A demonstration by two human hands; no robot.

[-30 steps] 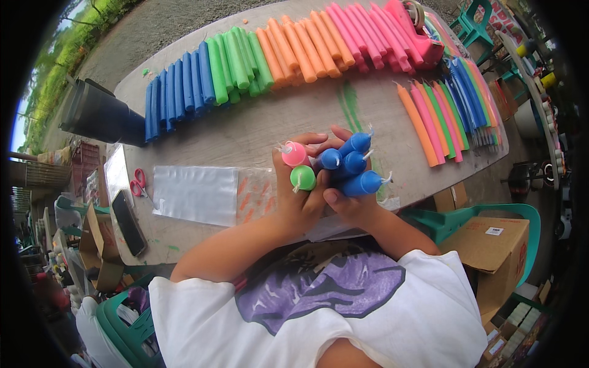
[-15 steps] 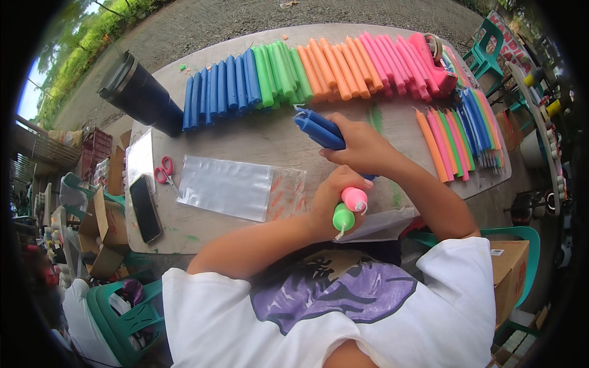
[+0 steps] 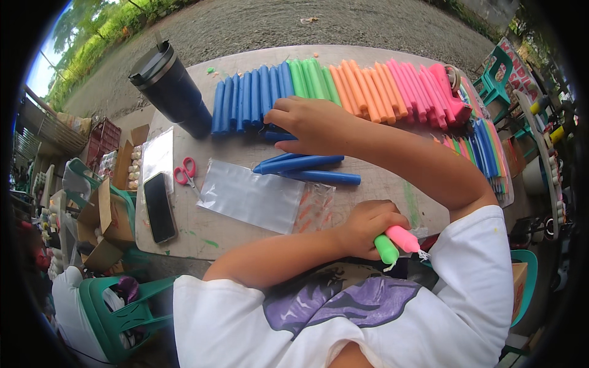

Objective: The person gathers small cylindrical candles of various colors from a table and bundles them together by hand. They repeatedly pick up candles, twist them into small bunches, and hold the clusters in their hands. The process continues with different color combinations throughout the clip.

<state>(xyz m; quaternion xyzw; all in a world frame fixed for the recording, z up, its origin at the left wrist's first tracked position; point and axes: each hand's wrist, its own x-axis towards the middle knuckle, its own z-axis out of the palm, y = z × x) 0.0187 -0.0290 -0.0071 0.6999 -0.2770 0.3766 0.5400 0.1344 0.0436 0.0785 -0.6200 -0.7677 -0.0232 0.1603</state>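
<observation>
My left hand (image 3: 374,228), close to my body at the table's front edge, is closed around a green candle (image 3: 386,250) and a pink candle (image 3: 403,238), wicks pointing toward me. Farther out, my right hand (image 3: 310,126) curls its fingers and thumb around a blue candle (image 3: 279,135), mostly hidden beneath it. Just nearer lie loose blue candles (image 3: 322,177) on the table, beside a clear plastic bag (image 3: 251,195). Behind my right hand runs a row of blue candles (image 3: 251,98), green candles (image 3: 311,80), orange candles (image 3: 368,92) and pink candles (image 3: 423,95).
A dark tumbler (image 3: 175,92) stands at the row's left end. Pink-handled scissors (image 3: 186,172) and a phone (image 3: 159,207) lie on the left. Bundled mixed-colour candles (image 3: 485,150) and a pink tape dispenser (image 3: 451,98) are at the right. A green chair (image 3: 123,313) stands lower left.
My right hand has moved left and away from me; blue candles it carried now lie on the table. My left hand, still holding the green and pink candles, has shifted right.
</observation>
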